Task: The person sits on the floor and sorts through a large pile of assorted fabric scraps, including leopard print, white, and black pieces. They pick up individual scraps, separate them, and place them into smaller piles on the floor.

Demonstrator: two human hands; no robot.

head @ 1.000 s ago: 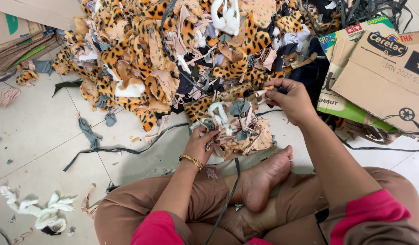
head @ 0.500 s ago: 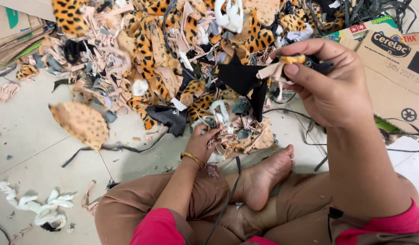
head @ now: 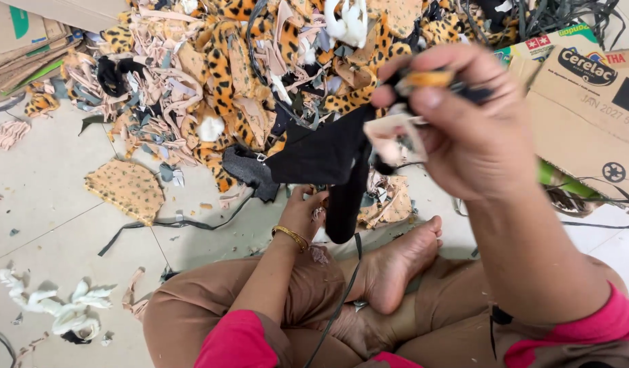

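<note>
Sorting step: right hand (head: pixel 478 133) fingers grip a black fabric scrap (head: pixel 328 160), lifted; left hand (head: pixel 304 211) fingers' closure is unclear, low by the scrap heap (head: pixel 246 75). Next: careful separation.

This looks like a small garment or toy-stitching workroom, run from the floor rather than from any bench. A great heap of fabric offcuts (head: pixel 273 75), leopard-spotted, beige and black, spreads across the far side of the pale tiled floor (head: pixel 49 197). Flattened cardboard cartons (head: pixel 587 102) lie at the right and far left. Loose scraps and a knot of white strips (head: pixel 69 310) litter the near left, where a person sits cross-legged among them.
</note>
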